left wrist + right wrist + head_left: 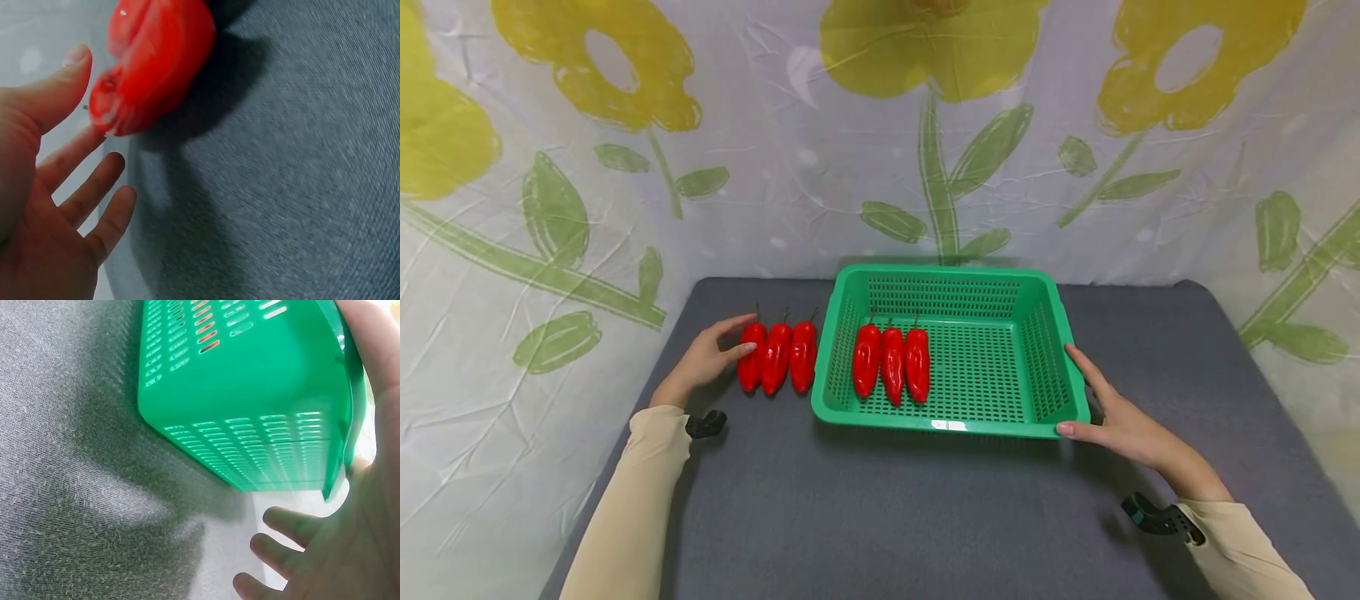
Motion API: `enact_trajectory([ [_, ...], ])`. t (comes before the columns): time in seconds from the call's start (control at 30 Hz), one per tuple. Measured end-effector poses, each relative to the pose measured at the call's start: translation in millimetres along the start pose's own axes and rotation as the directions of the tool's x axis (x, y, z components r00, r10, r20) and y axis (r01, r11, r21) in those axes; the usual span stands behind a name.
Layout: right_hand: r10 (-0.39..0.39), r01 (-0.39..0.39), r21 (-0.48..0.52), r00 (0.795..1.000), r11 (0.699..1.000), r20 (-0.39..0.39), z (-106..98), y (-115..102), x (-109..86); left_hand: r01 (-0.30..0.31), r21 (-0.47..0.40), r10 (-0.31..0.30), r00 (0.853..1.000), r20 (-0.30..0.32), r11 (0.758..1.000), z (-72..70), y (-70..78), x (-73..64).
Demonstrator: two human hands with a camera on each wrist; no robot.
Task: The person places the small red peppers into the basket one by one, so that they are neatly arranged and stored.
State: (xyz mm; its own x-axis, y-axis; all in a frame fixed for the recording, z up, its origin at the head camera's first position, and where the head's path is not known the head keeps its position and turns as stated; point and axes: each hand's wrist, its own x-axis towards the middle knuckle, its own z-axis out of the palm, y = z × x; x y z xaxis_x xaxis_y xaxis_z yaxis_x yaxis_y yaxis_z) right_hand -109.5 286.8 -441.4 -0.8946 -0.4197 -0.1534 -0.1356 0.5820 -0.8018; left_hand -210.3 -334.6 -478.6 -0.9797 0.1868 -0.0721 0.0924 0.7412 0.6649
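- Left hand [704, 358]: fingers spread at leftmost red pepper [750, 371], left of green basket [880, 422].
- Right hand [1122, 419]: fingers extended, touching basket's near-right corner.
- Likely grasp step; calls for closing round pepper.

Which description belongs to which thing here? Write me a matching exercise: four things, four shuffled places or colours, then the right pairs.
Things
1. Left hand
2. Right hand
3. Basket
4. Table

Descriptions
A. Dark grey
B. Touching the basket's near right corner
C. Green, with three red peppers inside
D. At the leftmost pepper of the row outside the basket

Right pairs: 1-D, 2-B, 3-C, 4-A
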Motion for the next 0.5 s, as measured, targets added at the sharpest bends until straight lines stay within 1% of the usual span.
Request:
enact_trajectory([
  [0.23,0.004,-0.004,-0.001,1.000,1.000,0.001,0.8,0.2,0.3,-0.034,-0.018,0.034,0.999,0.005,0.999,3.8,-12.9,1.7],
  [0.37,0.004,-0.004,0.006,1.000,1.000,-0.002,0.5,0.7,0.1,-0.037,-0.026,0.038,0.999,0.030,0.999,4.1,-15.1,3.7],
  [0.5,0.003,-0.003,0.011,1.000,1.000,-0.002,0.3,0.6,0.3,-0.063,-0.020,0.064,0.996,0.059,0.998,3.1,-16.9,4.7],
])
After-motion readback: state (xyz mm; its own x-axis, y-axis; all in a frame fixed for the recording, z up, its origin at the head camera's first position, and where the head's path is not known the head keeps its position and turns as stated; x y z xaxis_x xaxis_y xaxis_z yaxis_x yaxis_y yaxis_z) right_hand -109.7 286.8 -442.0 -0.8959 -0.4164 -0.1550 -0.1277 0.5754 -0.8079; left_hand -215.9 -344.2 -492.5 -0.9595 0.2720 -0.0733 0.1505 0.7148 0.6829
